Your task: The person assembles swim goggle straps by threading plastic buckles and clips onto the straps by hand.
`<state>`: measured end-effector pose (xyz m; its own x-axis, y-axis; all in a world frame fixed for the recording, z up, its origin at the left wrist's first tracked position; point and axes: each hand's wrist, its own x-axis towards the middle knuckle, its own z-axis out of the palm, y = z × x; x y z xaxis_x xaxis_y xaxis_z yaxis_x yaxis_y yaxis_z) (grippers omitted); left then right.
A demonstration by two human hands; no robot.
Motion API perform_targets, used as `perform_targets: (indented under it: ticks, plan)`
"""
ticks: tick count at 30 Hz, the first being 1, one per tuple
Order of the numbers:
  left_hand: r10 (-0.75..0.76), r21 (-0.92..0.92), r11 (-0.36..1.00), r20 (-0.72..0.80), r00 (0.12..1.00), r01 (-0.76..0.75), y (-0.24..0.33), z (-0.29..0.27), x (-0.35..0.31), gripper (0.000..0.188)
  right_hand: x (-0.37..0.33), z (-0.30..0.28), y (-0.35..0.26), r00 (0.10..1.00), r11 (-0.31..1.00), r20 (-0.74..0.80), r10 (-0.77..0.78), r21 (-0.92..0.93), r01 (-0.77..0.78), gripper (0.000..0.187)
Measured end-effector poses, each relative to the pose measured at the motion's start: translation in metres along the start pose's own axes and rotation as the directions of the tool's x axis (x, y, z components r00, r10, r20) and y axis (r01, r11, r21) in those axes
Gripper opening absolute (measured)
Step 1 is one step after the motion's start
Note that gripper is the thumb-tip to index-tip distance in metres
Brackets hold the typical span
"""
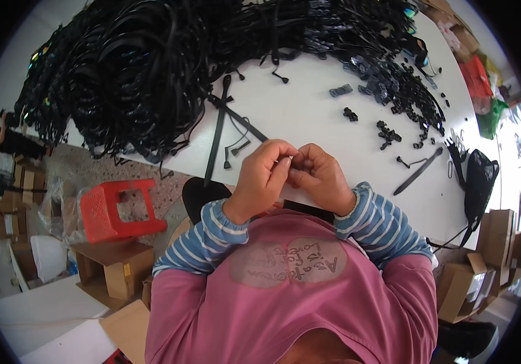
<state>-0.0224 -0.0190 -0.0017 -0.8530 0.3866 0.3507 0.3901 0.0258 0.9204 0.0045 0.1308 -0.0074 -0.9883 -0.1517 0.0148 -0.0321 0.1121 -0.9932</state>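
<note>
My left hand (259, 179) and my right hand (321, 177) meet fingertip to fingertip above the near edge of the white table (309, 109). Both are pinched closed; whatever lies between the fingers is too small and covered to name. A flat black strap (245, 119) runs diagonally up to the back of my left hand, where the rest of it is hidden. Left of that lies another black strap (215, 142), with a thin cord ending in small black tips (236, 148) beside it. Below my right hand shows a dark band (309, 210), partly covered.
A large heap of black straps (133, 67) covers the table's far left. Small black clips (388, 91) are scattered at the right, near a short strap (418, 171) and a black pouch (480, 176). A red stool (99, 212) and cardboard boxes (118, 270) stand left.
</note>
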Motion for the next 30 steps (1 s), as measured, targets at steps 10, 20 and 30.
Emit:
perform_targets:
  ticks: [10, 20, 30]
  plan:
    - [0.149, 0.162, 0.972, 0.149, 0.978, -0.173, -0.014, 0.028, 0.003, 0.011, 0.011, -0.082, -0.032, 0.977, 0.638, 0.054, -0.205, -0.750, 0.175, 0.014]
    - [0.231, 0.260, 0.928, 0.159, 0.960, -0.266, -0.020, 0.021, -0.003, 0.011, 0.133, -0.126, -0.010, 0.990, 0.364, 0.069, -0.120, -0.925, 0.109, 0.012]
    - [0.191, 0.129, 0.971, 0.104, 0.976, -0.203, -0.033, 0.005, -0.009, 0.013, 0.035, -0.052, -0.059, 0.968, 0.855, 0.176, -0.181, -0.457, 0.243, 0.021]
